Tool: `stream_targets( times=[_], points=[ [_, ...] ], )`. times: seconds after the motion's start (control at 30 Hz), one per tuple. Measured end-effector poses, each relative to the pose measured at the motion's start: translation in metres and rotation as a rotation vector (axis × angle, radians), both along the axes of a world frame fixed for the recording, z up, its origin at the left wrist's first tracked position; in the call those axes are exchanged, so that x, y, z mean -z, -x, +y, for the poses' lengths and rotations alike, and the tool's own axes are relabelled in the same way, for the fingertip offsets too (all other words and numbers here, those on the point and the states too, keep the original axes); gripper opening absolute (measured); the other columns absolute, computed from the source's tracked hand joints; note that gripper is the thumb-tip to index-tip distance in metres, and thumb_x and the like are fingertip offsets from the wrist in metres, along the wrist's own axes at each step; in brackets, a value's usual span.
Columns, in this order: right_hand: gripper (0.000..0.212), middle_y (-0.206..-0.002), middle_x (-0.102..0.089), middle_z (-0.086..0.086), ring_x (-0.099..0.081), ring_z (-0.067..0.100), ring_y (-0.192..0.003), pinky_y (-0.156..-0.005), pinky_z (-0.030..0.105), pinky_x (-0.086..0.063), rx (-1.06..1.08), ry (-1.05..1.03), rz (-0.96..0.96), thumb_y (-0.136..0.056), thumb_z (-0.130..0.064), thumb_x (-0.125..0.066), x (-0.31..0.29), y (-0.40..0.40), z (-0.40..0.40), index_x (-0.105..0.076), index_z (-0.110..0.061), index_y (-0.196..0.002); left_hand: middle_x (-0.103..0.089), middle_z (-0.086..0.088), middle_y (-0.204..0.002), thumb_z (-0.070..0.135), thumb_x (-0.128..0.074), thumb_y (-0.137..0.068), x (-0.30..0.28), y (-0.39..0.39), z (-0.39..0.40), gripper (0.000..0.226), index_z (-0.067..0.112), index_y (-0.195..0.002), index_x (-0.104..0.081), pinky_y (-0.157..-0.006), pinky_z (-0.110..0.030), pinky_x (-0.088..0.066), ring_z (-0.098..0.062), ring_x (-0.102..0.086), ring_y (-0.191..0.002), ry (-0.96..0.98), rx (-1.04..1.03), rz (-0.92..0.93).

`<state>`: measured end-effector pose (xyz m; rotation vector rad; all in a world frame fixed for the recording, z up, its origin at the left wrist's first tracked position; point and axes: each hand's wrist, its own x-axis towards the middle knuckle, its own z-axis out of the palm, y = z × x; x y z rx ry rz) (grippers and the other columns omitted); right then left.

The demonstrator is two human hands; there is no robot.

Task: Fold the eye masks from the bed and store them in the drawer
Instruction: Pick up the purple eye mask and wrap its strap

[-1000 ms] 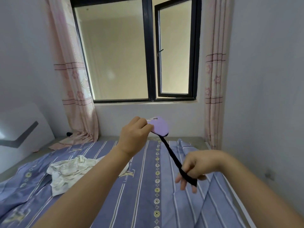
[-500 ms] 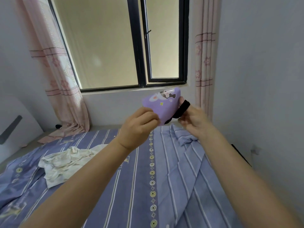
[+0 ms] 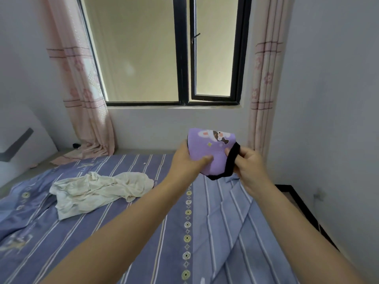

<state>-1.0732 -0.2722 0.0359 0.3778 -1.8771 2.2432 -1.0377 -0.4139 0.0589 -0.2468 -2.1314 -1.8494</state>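
Observation:
I hold a purple eye mask (image 3: pixel 213 148) with a cartoon print in the air above the bed (image 3: pixel 143 232). My left hand (image 3: pixel 187 160) pinches the mask's left side, thumb on its front. My right hand (image 3: pixel 248 162) grips the black elastic strap (image 3: pixel 232 160), which runs down the mask's right edge and curls under its bottom. The mask looks folded in half. No drawer is in view.
A crumpled cream cloth (image 3: pixel 96 191) lies on the striped blue bedcover to the left. Pink curtains (image 3: pixel 86 89) flank a dark-framed window (image 3: pixel 182 58) ahead. A white wall stands close on the right, with a dark frame (image 3: pixel 303 210) beside the bed.
A second ago the strap hung stretched down to my right hand. My right hand has brought the strap up against the mask, and both hands now hold it lower and nearer the middle.

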Motion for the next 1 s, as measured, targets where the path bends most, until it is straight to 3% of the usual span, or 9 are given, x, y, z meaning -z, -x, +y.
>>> stream_targets(
  times=[0.17,0.33,0.43,0.57,0.63,0.73,0.77,0.87,1.0],
  points=[
    [0.040,-0.039,-0.055,-0.007,-0.044,0.016,-0.055,-0.056,0.025,-0.033,0.003,0.043,-0.013,-0.087,-0.010,-0.052,0.008,0.002,0.006,-0.071,-0.019,-0.053,-0.062,-0.008,-0.098,0.001,-0.062,-0.078,0.008,-0.005,-0.005,0.032,0.008,-0.108,-0.056,-0.071,-0.024,-0.043,-0.017,-0.055,-0.088,0.348,-0.012,0.006],
    [0.046,-0.036,-0.053,-0.007,-0.047,0.010,-0.040,-0.043,0.016,-0.034,-0.157,-0.146,-0.057,-0.086,0.002,-0.049,0.005,0.001,-0.010,-0.063,-0.017,-0.046,-0.059,-0.006,-0.090,-0.001,-0.060,-0.078,0.015,-0.009,-0.026,0.025,0.007,-0.101,-0.060,-0.069,-0.025,-0.045,-0.017,-0.054,-0.081,0.463,0.168,-0.124],
    [0.050,-0.033,-0.049,-0.011,-0.044,-0.001,-0.035,-0.038,0.010,-0.035,-0.357,-0.235,-0.128,-0.086,0.007,-0.042,0.003,-0.002,-0.029,-0.053,-0.019,-0.045,-0.060,-0.004,-0.090,-0.001,-0.059,-0.079,0.029,-0.022,-0.043,0.025,0.015,-0.098,-0.058,-0.065,-0.016,-0.046,-0.015,-0.056,-0.078,0.406,0.141,-0.164],
    [0.037,-0.053,-0.047,-0.008,-0.043,0.001,-0.049,-0.050,0.017,-0.036,-0.318,-0.473,-0.008,-0.085,0.000,-0.041,0.023,-0.012,-0.080,-0.047,-0.022,-0.055,-0.054,0.003,-0.109,0.002,-0.045,-0.091,0.063,-0.059,-0.076,0.032,0.022,-0.115,-0.042,-0.082,-0.013,-0.045,-0.010,-0.052,-0.100,0.142,0.051,-0.160],
    [0.031,-0.060,-0.045,-0.004,-0.043,0.000,-0.050,-0.047,0.010,-0.037,-0.405,-0.426,-0.020,-0.083,-0.003,-0.045,0.040,-0.026,-0.120,-0.047,-0.023,-0.059,-0.052,0.008,-0.109,0.004,-0.035,-0.094,0.084,-0.087,-0.105,0.029,0.024,-0.114,-0.041,-0.082,-0.012,-0.043,-0.007,-0.051,-0.100,-0.028,-0.124,-0.210],
    [0.027,-0.060,-0.046,0.000,-0.045,-0.005,-0.038,-0.036,0.006,-0.036,-0.646,-0.322,-0.142,-0.081,0.001,-0.049,0.068,-0.057,-0.186,-0.050,-0.021,-0.065,-0.051,0.006,-0.083,0.004,-0.034,-0.093,0.109,-0.142,-0.156,0.026,0.023,-0.080,-0.046,-0.058,-0.010,-0.044,-0.007,-0.049,-0.074,-0.261,-0.532,-0.268],
    [0.028,-0.062,-0.048,0.002,-0.048,-0.005,-0.037,-0.036,0.007,-0.039,-0.738,-0.342,-0.160,-0.082,0.005,-0.050,0.079,-0.073,-0.212,-0.051,-0.020,-0.068,-0.049,0.003,-0.078,0.005,-0.035,-0.093,0.117,-0.164,-0.175,0.028,0.021,-0.073,-0.044,-0.059,-0.014,-0.044,-0.010,-0.048,-0.071,-0.306,-0.649,-0.270],
    [0.022,-0.065,-0.057,0.004,-0.055,-0.003,-0.041,-0.042,0.015,-0.047,-0.990,-0.403,-0.197,-0.085,-0.001,-0.055,0.104,-0.139,-0.296,-0.055,-0.018,-0.070,-0.049,-0.004,-0.082,0.006,-0.038,-0.094,0.133,-0.241,-0.236,0.027,0.021,-0.072,-0.044,-0.076,-0.036,-0.038,-0.021,-0.046,-0.083,-0.354,-0.908,-0.277],
    [0.028,-0.054,-0.062,-0.002,-0.056,0.008,-0.050,-0.052,0.023,-0.045,-1.195,-0.461,-0.136,-0.084,0.001,-0.056,0.121,-0.244,-0.409,-0.059,-0.019,-0.064,-0.053,0.001,-0.077,0.004,-0.040,-0.093,0.146,-0.362,-0.321,0.022,0.016,-0.076,-0.047,-0.056,-0.022,-0.049,-0.014,-0.051,-0.068,-0.370,-1.103,-0.293]
  ],
)
